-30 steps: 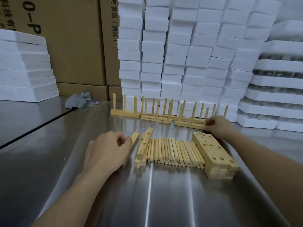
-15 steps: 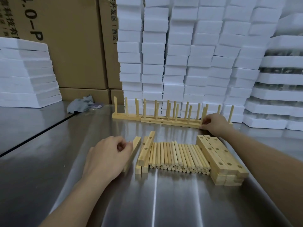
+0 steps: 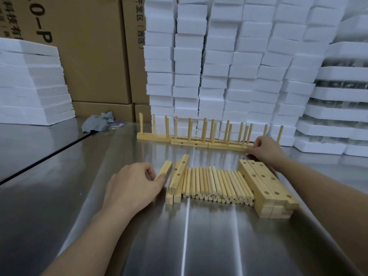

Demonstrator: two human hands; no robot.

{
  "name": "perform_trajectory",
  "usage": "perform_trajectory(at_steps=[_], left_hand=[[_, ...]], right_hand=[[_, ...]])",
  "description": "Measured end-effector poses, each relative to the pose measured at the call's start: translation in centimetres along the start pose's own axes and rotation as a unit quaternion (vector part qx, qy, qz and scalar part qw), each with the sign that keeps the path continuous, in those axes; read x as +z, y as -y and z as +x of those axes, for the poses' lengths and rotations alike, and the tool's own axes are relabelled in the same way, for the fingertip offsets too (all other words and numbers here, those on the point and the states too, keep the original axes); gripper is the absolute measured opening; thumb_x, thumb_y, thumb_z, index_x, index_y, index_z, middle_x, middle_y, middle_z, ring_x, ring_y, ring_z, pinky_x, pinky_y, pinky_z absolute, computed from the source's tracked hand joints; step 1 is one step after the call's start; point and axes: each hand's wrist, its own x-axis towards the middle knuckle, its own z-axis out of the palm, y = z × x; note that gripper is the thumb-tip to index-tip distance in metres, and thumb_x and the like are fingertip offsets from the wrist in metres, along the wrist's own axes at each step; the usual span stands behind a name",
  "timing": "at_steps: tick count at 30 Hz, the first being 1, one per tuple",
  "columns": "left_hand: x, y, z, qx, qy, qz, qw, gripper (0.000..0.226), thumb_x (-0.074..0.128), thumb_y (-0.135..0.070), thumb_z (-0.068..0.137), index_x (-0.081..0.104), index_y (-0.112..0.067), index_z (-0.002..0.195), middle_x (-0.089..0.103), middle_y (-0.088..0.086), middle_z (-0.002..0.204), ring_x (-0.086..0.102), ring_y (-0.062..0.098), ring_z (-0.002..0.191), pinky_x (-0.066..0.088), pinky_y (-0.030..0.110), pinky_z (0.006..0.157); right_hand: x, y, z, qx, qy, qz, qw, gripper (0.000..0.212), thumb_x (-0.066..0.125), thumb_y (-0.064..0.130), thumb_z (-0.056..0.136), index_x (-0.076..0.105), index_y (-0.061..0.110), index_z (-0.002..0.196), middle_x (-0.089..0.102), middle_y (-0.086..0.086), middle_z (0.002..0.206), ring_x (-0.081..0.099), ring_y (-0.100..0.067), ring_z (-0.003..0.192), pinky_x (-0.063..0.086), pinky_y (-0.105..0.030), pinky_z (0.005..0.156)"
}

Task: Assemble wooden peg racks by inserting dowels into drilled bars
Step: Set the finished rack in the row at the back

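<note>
A steel tabletop [image 3: 199,236] has loose dowels [image 3: 217,184] lying in a row at its centre. At their nine o'clock, the left hand [image 3: 131,186] has its grip curled around the near end of a single wooden bar [image 3: 165,169]. At three o'clock sits a stack of drilled bars [image 3: 266,186]. At twelve o'clock, the right hand [image 3: 264,149] has its grip pinched on the end of the rightmost peg rack [image 3: 227,146].

Pale matt wooden dowels [image 3: 217,184] and drilled bars [image 3: 264,184], glossy brushed-steel table [image 3: 199,236], white foam blocks [image 3: 219,56], brown cardboard boxes [image 3: 89,56]
</note>
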Motion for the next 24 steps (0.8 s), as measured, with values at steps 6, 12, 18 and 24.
perform_trajectory(at_steps=[6, 12, 18, 24], left_hand=[[-0.6, -0.5, -0.2, -0.016, 0.047, -0.033, 0.998, 0.041, 0.065, -0.070, 0.089, 0.068, -0.031, 0.078, 0.070, -0.013, 0.067, 0.066, 0.009, 0.071, 0.047, 0.030, 0.060], [-1.5, -0.6, -0.6, -0.044, 0.044, -0.120, 0.991, 0.038, 0.065, -0.061, 0.094, 0.074, -0.029, 0.075, 0.071, -0.014, 0.058, 0.066, 0.001, 0.049, 0.051, 0.028, 0.060], [-3.4, -2.2, -1.4, -0.037, -0.036, -0.313, 0.948, 0.026, 0.066, -0.048, 0.102, 0.078, -0.029, 0.089, 0.076, -0.009, 0.083, 0.072, 0.015, 0.080, 0.050, 0.025, 0.059], [-6.4, -4.8, -3.1, -0.042, 0.185, -0.563, 0.805, 0.037, 0.054, -0.043, 0.111, 0.086, -0.025, 0.105, 0.082, 0.000, 0.104, 0.075, 0.012, 0.077, 0.050, 0.030, 0.073]], right_hand=[[-6.6, 3.0, -4.8, -0.020, -0.038, 0.091, 0.995, 0.021, 0.076, 0.022, 0.093, 0.065, 0.006, 0.087, 0.076, -0.012, 0.091, 0.073, -0.028, 0.091, 0.061, -0.049, 0.084], [-11.4, 7.0, -14.0, -0.073, -0.126, 0.229, 0.963, 0.020, 0.073, 0.024, 0.094, 0.061, 0.015, 0.081, 0.077, 0.001, 0.080, 0.075, -0.009, 0.081, 0.058, -0.037, 0.076], [-6.8, 9.0, -23.7, -0.154, -0.100, 0.248, 0.951, 0.024, 0.073, 0.020, 0.094, 0.056, 0.020, 0.076, 0.068, -0.001, 0.074, 0.062, -0.014, 0.068, 0.049, -0.029, 0.062], [-3.6, 8.2, -26.0, -0.262, -0.017, 0.161, 0.951, 0.018, 0.067, 0.042, 0.098, 0.053, 0.042, 0.087, 0.067, 0.013, 0.082, 0.066, -0.012, 0.061, 0.059, -0.044, 0.056]])
